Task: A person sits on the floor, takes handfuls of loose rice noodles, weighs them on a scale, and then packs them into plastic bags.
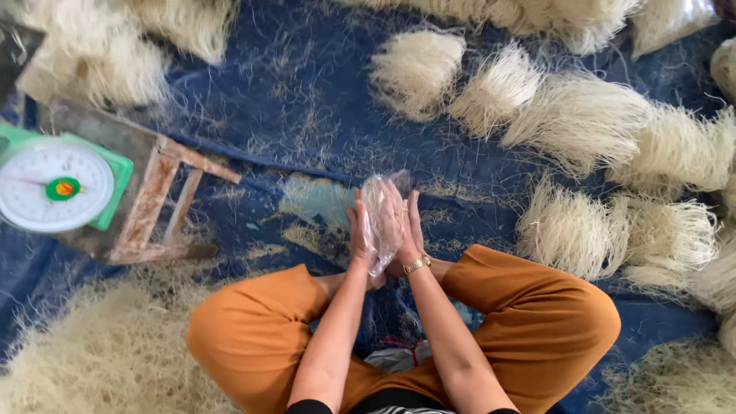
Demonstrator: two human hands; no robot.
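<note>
- Your knees in orange trousers (537, 322) are folded, forearms running out between them.
- Clear plastic bag (381, 218) sits pressed between your palms, above the blue tarp (291, 100).
- Left hand (358, 230) flat against the bag's left side, fingers straight, gripping by pressing.
- Right hand (410, 226) flat on the bag's right side, gold watch (417, 265) at the wrist.
- Left of you: green dial scale (57, 184) on a wooden stool (157, 203).
- Farther right and ahead: pale noodle bundles (575, 119) laid in rows.

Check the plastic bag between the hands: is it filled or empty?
Empty, it seems. The clear bag lies flat and crumpled between the left hand and right hand; no noodles show through it.
</note>
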